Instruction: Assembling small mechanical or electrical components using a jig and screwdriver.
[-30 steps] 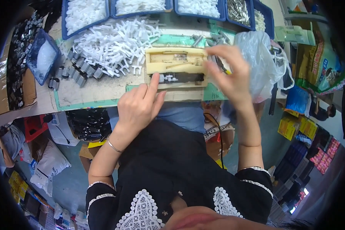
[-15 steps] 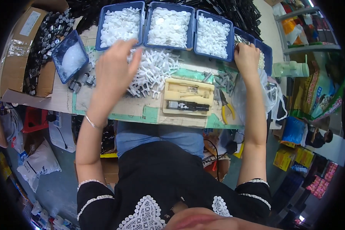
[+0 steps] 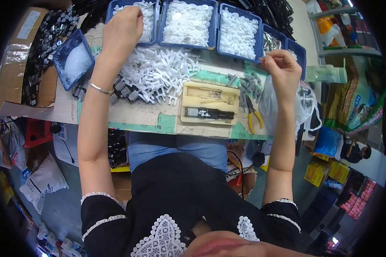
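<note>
My left hand [image 3: 123,31] is over the leftmost blue bin [image 3: 158,26], fingers curled with tips hidden, so their gap and hold cannot be determined; my right hand [image 3: 283,68] has thumb and forefinger drawn close together beside the metal pins [image 3: 271,43], contents undeterminable. The cream fixture [image 3: 193,103], a black part [image 3: 221,115] in its near slot, lies between my forearms. White forked pieces [image 3: 158,73] are heaped between it and my left forearm; pliers [image 3: 251,110] and a plastic bag [image 3: 271,107] crowd its right.
</note>
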Demonstrator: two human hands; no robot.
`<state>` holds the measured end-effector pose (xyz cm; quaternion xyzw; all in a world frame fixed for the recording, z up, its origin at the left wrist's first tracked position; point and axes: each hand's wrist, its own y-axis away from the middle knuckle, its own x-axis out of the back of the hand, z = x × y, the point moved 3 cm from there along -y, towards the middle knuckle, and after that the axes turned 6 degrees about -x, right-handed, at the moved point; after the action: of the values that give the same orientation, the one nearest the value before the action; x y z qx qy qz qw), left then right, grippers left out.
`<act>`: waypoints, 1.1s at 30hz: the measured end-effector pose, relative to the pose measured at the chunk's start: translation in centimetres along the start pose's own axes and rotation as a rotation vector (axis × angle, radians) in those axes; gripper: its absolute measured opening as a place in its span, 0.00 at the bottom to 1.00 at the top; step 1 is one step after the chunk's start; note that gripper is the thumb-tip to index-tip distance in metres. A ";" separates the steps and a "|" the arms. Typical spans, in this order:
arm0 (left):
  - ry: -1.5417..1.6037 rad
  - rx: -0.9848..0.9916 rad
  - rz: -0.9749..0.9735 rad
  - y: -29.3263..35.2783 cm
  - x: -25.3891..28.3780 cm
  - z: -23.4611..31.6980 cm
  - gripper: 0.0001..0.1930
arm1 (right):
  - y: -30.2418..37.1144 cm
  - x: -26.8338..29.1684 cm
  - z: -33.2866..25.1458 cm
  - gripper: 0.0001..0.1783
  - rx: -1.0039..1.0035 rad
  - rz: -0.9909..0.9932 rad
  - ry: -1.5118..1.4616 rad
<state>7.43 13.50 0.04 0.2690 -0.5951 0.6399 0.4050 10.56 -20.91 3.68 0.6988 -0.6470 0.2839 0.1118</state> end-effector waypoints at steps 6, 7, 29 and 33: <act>0.944 0.317 0.115 3.1 1.9 6.6 0.07 | 5.5 -4.5 -3.5 0.06 -0.013 -0.170 -0.693; 1.230 0.365 0.061 3.8 2.3 8.8 0.08 | 6.3 -5.0 -4.3 0.07 0.016 -0.144 -0.727; 1.849 0.630 -0.233 10.4 2.9 16.0 0.12 | 11.7 -4.6 -6.3 0.14 0.502 -0.050 -0.022; 1.659 0.589 -0.173 10.3 3.7 16.5 0.16 | 11.8 -4.5 -5.3 0.13 0.303 -0.048 -0.153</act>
<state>-5.43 -1.56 -0.09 -0.1447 0.1021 0.7233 0.6674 -2.18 -15.97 3.03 0.7426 -0.5864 0.3215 -0.0375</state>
